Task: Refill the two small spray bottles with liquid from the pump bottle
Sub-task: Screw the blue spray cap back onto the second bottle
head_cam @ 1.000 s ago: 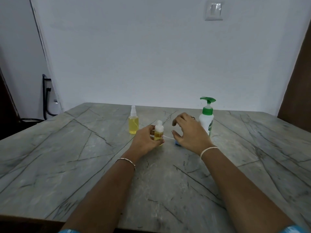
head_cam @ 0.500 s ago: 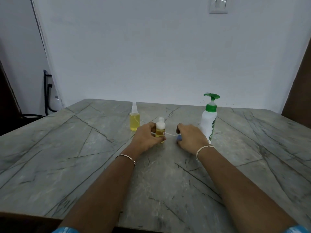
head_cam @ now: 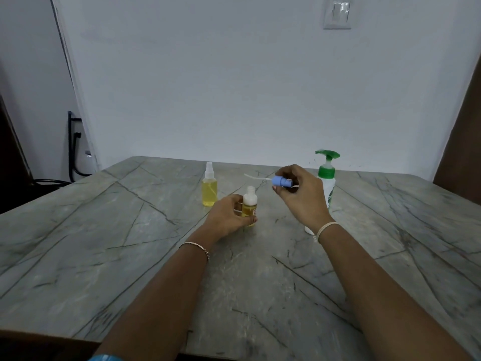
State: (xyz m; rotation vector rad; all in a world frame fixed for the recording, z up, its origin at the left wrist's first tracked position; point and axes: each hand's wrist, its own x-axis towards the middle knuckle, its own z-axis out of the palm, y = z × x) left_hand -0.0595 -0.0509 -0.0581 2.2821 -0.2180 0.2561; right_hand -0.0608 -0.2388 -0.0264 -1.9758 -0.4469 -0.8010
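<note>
1. Small open spray bottle point(head_cam: 249, 206) upright near tabletop centre, neck uncapped, yellow liquid in lower half, white band above.
2. Left hand point(head_cam: 229, 217) curled around that bottle from its 9 o'clock side, thumb and fingers closed on the body, base on or just above the tabletop point(head_cam: 104, 243); cannot tell which.
3. Blue spray head point(head_cam: 281, 181) raised at 1 o'clock of the open bottle, apart from the neck, white dip tube point(head_cam: 256, 177) reaching out toward 9 o'clock.
4. Right hand point(head_cam: 302, 196) lifted off the tabletop, fingertips pinched shut on the blue spray head.
5. Second small spray bottle point(head_cam: 209, 188) at 10 o'clock of the held one, upright, clear cap on, nearly full of yellow liquid, untouched.
6. Pump bottle point(head_cam: 326, 182) at 2 o'clock, white body, green pump, upright, partly hidden behind the right hand.
7. Small white object point(head_cam: 309, 229) on the tabletop at 3 o'clock, just beside the right wrist; too hidden to identify.
8. Thin bracelet point(head_cam: 195, 247) on left wrist, pale band point(head_cam: 326, 227) on right wrist.
9. Wall switch point(head_cam: 337, 13) high at 12 o'clock.
</note>
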